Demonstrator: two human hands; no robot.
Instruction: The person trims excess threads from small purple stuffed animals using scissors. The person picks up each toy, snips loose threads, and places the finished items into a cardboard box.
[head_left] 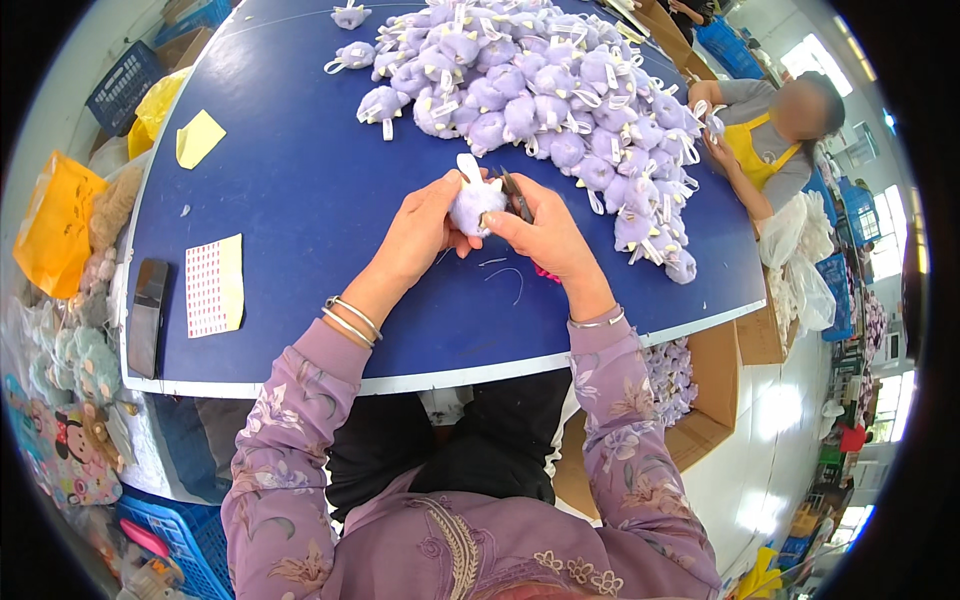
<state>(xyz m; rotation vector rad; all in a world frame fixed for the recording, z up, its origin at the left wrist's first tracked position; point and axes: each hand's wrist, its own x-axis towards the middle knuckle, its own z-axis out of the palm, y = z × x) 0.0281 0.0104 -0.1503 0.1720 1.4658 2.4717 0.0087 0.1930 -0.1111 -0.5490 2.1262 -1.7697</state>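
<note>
Just above the table in front of me, I hold a small lilac plush toy (pixel 468 208) with a white fabric loop standing up from its top. My left hand (pixel 420 226) is closed around its left side, the fingers curling underneath. Against its right side, the thumb of my right hand (pixel 550 236) presses near the toy's lower edge. That same hand grips dark metal thread snips (pixel 515 194), their tips pointing up beside the toy. Loose white threads (pixel 518 284) lie on the table under my hands, and a bright pink scrap (pixel 546 273) shows partly behind my right wrist.
A big heap of similar lilac plush toys (pixel 540 90) covers the far right of the blue table (pixel 290 130). At left lie a phone (pixel 148 318), a sticker sheet (pixel 214 288) and a yellow paper (pixel 200 139). A cardboard box (pixel 712 390) stands below; a co-worker (pixel 770 130) sits at right.
</note>
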